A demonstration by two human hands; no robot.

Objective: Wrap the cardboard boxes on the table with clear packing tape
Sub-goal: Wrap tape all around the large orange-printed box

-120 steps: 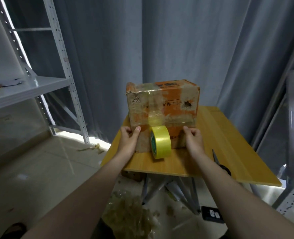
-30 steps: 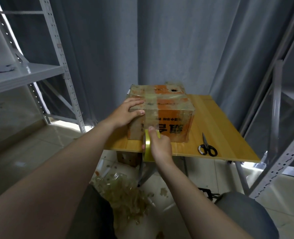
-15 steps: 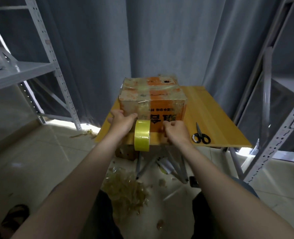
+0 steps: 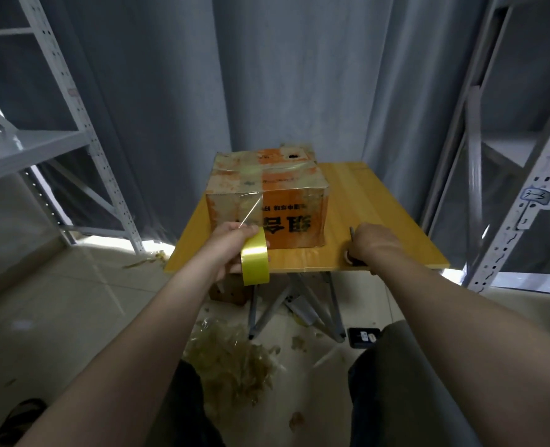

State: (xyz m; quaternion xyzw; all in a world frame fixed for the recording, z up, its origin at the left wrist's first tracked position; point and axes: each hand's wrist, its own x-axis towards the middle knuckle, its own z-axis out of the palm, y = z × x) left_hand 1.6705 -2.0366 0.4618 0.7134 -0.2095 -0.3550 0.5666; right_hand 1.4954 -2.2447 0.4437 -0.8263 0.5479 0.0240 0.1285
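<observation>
A worn orange and brown cardboard box point(image 4: 286, 188) with black print stands on the wooden table point(image 4: 380, 221), glossy tape across its top and front. My left hand point(image 4: 231, 250) grips the yellowish tape roll point(image 4: 255, 264) at the table's front edge. A clear strip runs from the roll up to the box's front face. My right hand point(image 4: 372, 245) lies over the scissors point(image 4: 351, 250) to the right of the box; only a blade tip and part of a handle show.
Grey metal shelving point(image 4: 51, 140) stands at the left and more shelving point(image 4: 522, 188) at the right, with a grey curtain behind. Crumpled tape scraps point(image 4: 231, 356) and a small black device point(image 4: 363, 337) lie on the tiled floor under the folding table.
My left hand has taken hold of the tape roll and pulled it back from the box. My right hand has left the box front and moved right onto the scissors.
</observation>
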